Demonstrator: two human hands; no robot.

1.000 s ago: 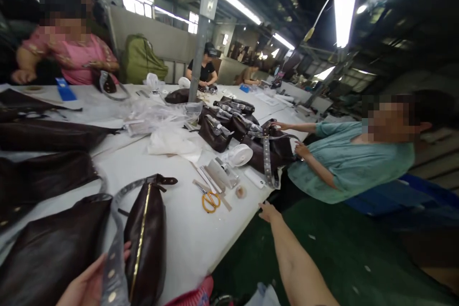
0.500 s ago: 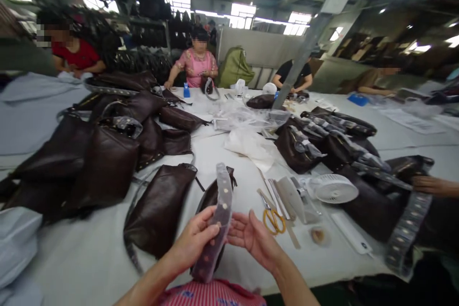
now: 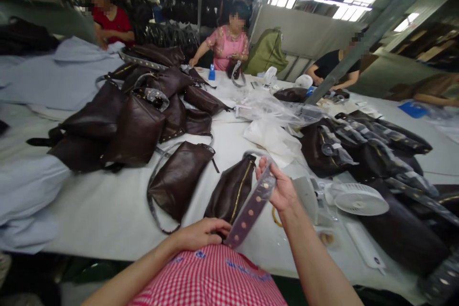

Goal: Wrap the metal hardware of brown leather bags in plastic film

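A dark brown leather handbag (image 3: 228, 191) with a gold zip lies on the table in front of me. Its studded strap (image 3: 251, 213), wrapped in clear plastic, runs slantwise along the bag's right side. My right hand (image 3: 281, 189) is closed around the upper part of this strap and lifts it above the table. At the bag's near end, close to the strap's lower part, my left hand (image 3: 206, 233) is closed with thumb and fingers pinching; it partly hides that end. Left of it lies a second brown handbag (image 3: 181, 181) with its strap looped on the cloth.
Brown bags (image 3: 136, 124) are piled at left, beside pale cloth (image 3: 32, 196). Wrapped bags (image 3: 366, 153), a white fan (image 3: 358, 199) and a white bar (image 3: 366, 246) stand right. Crumpled plastic (image 3: 272, 138) lies ahead. Several co-workers sit around; a metal post (image 3: 344, 69) rises beyond.
My right hand has gone from open beside the strap to gripping its upper part. My left hand has slid down to the bag's near end. The view has turned left.
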